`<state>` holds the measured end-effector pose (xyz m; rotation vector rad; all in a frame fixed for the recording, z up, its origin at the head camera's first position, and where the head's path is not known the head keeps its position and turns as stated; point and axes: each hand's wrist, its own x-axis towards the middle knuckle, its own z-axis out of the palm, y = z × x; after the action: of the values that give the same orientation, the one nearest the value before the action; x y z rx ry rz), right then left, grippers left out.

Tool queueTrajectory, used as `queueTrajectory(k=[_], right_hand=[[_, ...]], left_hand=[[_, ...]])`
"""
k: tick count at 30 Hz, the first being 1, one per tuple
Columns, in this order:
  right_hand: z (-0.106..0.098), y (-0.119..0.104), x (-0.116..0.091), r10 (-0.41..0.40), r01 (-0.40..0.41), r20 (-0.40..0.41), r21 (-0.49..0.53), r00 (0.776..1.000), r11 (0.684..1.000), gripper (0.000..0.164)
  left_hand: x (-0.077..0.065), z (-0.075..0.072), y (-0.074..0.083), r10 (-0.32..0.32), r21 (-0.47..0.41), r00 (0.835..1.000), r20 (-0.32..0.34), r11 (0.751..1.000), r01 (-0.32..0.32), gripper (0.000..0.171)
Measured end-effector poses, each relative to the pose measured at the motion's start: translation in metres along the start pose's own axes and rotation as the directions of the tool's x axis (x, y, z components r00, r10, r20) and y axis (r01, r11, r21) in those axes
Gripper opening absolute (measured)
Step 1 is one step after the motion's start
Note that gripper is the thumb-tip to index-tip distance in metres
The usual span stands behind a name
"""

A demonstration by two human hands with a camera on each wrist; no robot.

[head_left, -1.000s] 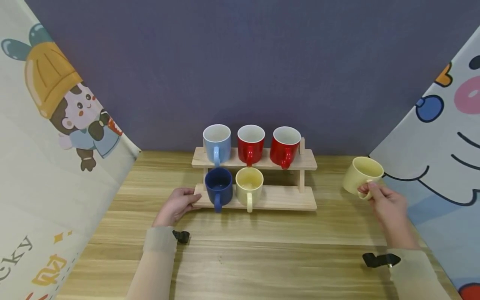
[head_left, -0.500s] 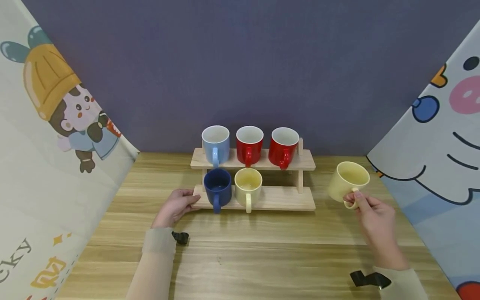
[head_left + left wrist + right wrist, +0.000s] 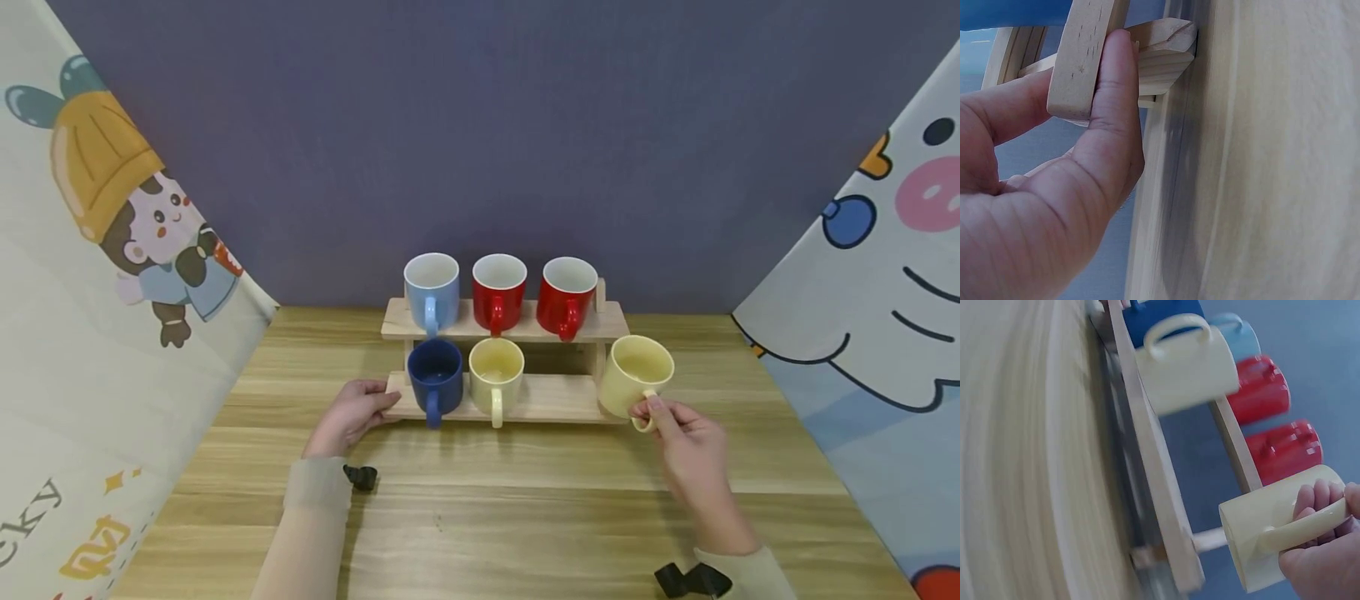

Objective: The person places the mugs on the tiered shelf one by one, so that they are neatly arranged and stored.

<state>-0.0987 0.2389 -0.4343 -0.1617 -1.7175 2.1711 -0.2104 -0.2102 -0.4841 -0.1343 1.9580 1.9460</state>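
A two-tier wooden rack [image 3: 558, 396] stands on the table. My left hand [image 3: 351, 414] pinches the left end of its lower board [image 3: 1085, 69], thumb on one face and fingers on the other. By its handle, my right hand [image 3: 693, 446] holds a yellow mug [image 3: 630, 379], [image 3: 1272, 519] at the right end of the lower tier; whether it touches the board I cannot tell. On that tier sit a dark blue mug [image 3: 435, 375] and another yellow mug [image 3: 491, 375]. The upper tier bears a light blue mug [image 3: 438, 296] and two red mugs [image 3: 495, 296], [image 3: 562, 300].
The wood-grain table [image 3: 525, 500] extends in front of the rack and to both sides. A dark blue-grey backdrop [image 3: 487, 142] rises close behind it. Cartoon-printed panels flank the table at left [image 3: 75, 333] and right [image 3: 855, 308].
My right hand has carried the yellow mug leftward from beside the rack to the lower tier's right end. The left hand has stayed on the board.
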Motion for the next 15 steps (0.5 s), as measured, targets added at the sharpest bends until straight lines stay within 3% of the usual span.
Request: queueTrajectory(k=[8, 15], right_hand=[[0.027, 0.013, -0.01, 0.009, -0.004, 0.029, -0.166, 1.0, 0.986, 0.032], [0.044, 0.026, -0.015, -0.021, 0.029, 0.043, -0.202, 0.999, 0.979, 0.023]], left_hand=[[0.0, 0.0, 0.0, 0.001, 0.007, 1.0, -0.006, 1.0, -0.001, 0.063], [-0.001, 0.001, 0.0, -0.002, 0.006, 1.0, -0.012, 1.0, 0.002, 0.06]])
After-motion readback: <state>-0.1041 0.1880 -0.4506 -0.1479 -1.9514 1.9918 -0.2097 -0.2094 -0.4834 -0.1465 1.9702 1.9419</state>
